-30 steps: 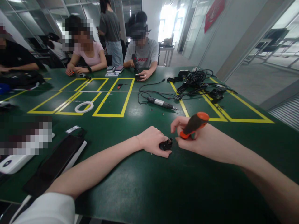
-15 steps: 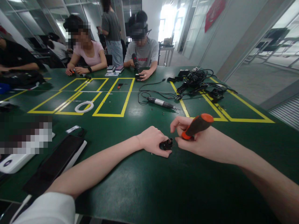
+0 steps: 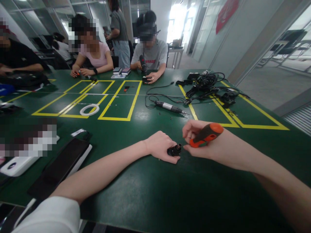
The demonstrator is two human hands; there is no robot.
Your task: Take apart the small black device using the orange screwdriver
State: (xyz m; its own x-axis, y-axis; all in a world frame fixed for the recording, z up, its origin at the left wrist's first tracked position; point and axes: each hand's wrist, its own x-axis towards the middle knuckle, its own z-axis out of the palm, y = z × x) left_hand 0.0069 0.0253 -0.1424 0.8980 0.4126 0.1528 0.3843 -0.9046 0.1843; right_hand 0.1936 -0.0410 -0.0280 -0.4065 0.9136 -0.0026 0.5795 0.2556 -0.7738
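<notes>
My left hand (image 3: pixel 162 147) is wrapped round a small black cylindrical part (image 3: pixel 174 150) with a short metal tip pointing up. It rests low over the green table (image 3: pixel 136 187). Just to the right, my right hand (image 3: pixel 200 139) holds a screwdriver (image 3: pixel 207 133) by its black and orange handle, which is tilted up to the right. The screwdriver's shaft is hidden or too thin to make out. A narrow gap separates my right fingertips from the black part.
Beyond my hands lies a corded electric screwdriver (image 3: pixel 168 106). Tangled black cables (image 3: pixel 206 84) sit at the back right. A white ring (image 3: pixel 89 109) lies inside yellow tape lines. To my left are a black pouch (image 3: pixel 62 161) and a white device (image 3: pixel 21 161). Co-workers sit across the table.
The screwdriver handle has tipped lower toward the right, and its side shows more. My left hand keeps its hold on the black part. The whole view has shifted slightly.
</notes>
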